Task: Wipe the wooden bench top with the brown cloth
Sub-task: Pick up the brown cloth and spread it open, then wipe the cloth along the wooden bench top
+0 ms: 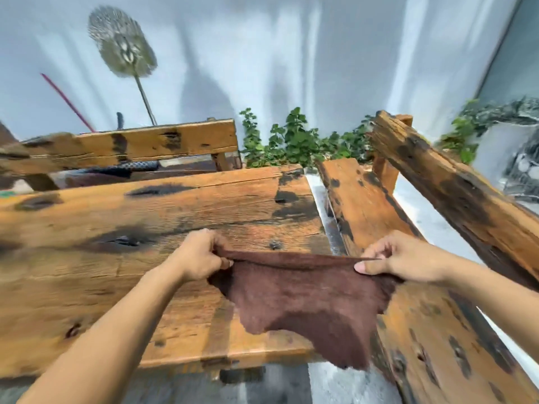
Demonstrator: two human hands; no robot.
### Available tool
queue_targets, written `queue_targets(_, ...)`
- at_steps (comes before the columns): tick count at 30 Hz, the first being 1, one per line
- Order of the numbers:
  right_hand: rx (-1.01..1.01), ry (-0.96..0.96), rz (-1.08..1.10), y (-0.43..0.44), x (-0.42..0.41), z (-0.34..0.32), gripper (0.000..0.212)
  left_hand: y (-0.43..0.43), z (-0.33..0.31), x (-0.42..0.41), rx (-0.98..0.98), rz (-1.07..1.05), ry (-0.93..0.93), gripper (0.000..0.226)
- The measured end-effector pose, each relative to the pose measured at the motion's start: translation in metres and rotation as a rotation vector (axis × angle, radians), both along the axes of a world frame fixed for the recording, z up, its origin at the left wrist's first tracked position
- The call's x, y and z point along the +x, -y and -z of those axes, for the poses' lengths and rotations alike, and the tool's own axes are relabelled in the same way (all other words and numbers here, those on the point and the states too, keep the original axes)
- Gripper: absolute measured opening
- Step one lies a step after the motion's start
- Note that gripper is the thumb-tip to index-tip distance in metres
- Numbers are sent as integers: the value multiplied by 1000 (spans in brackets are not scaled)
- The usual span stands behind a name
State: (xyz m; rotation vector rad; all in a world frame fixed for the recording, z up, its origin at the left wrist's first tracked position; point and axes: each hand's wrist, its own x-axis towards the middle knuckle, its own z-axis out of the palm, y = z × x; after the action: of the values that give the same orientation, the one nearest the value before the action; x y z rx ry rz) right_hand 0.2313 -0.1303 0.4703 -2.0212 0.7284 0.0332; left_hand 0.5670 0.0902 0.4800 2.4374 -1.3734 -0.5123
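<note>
Brown cloth (306, 295) stretched taut above wooden bench top (145, 228) near its right edge, left hand (198, 258) and right hand (399, 258) fingers pinching its corners

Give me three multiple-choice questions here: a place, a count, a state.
1. Where are the green plants from the wooden bench top? A on it; B beyond its far edge; C beneath it.
2. How many hands pinch the brown cloth? A none; B one; C two.
3. The cloth is: A spread, hanging in the air; B balled up; C lying flat.
Answers: B, leaves rise behind the far edge; C, left hand and right hand each pinch a top corner; A, it hangs stretched between them.
</note>
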Motion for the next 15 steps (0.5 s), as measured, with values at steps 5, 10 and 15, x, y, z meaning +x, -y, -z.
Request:
queue_targets(5,-97,105,37,-11,119,4,18,-31,-4,87,-114,-145,57,23)
queue_targets(10,-352,34,-6,-3,183,14,13,-40,18,144,-165,-54,161,35)
queue_targets(15,-567,-33,-162,-26,163,75,16,-73,99,139,-88,72,148,23)
